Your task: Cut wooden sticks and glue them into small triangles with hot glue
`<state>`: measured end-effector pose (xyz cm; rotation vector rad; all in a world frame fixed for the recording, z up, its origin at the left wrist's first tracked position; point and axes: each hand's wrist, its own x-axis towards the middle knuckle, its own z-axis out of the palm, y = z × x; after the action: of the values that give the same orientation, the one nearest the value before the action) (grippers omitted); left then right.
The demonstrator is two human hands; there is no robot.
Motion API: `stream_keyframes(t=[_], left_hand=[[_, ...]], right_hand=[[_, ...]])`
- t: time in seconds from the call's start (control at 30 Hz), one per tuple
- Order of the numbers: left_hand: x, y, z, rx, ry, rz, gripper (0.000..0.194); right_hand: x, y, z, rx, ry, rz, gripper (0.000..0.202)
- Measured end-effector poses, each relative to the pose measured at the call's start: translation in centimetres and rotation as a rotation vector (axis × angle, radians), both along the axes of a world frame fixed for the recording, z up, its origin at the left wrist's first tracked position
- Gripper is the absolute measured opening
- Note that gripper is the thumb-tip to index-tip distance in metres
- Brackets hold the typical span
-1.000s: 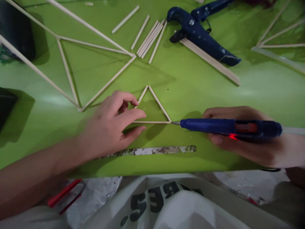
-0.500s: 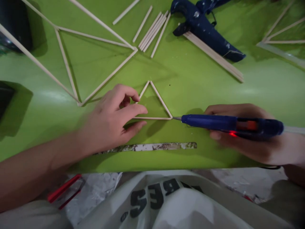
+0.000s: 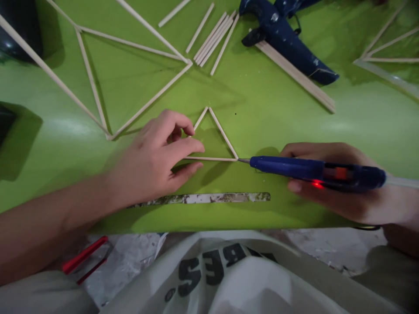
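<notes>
Three thin wooden sticks form a small triangle (image 3: 224, 132) on the green table (image 3: 281, 122). My left hand (image 3: 157, 152) lies over the triangle's left corner with fingers curled and apart; the fingertips rest by the left and bottom sticks, and that corner is hidden under them. In my right hand (image 3: 337, 187) is a blue glue gun (image 3: 288, 165) with a red light on its side. Its metal nozzle touches the triangle's right corner, where two sticks meet. A flat, stained strip (image 3: 212, 198) lies between my hands and the table's front edge.
A larger stick frame (image 3: 150, 107) stands at the upper left. Several short sticks (image 3: 214, 39) lie behind the triangle. A dark blue clamp-like tool (image 3: 288, 43) rests on long sticks (image 3: 297, 78). Another frame (image 3: 386, 59) is at the right, and dark objects (image 3: 19, 30) at the left.
The camera view has shifted slightly, moving the table items a little up and right. Both hands keep nearly the same pose, and the nozzle remains at the triangle's right corner.
</notes>
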<state>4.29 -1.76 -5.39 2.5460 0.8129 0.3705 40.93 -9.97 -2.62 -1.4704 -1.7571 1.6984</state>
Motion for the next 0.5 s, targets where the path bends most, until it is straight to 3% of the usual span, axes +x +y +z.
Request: stream_keyframes(t=[0.5], left_hand=[[0.01,0.11,-0.26,0.075,-0.002,-0.023,0.016]], right_hand=[[0.06,0.03,-0.18,0.005,-0.036,0.015,0.027]])
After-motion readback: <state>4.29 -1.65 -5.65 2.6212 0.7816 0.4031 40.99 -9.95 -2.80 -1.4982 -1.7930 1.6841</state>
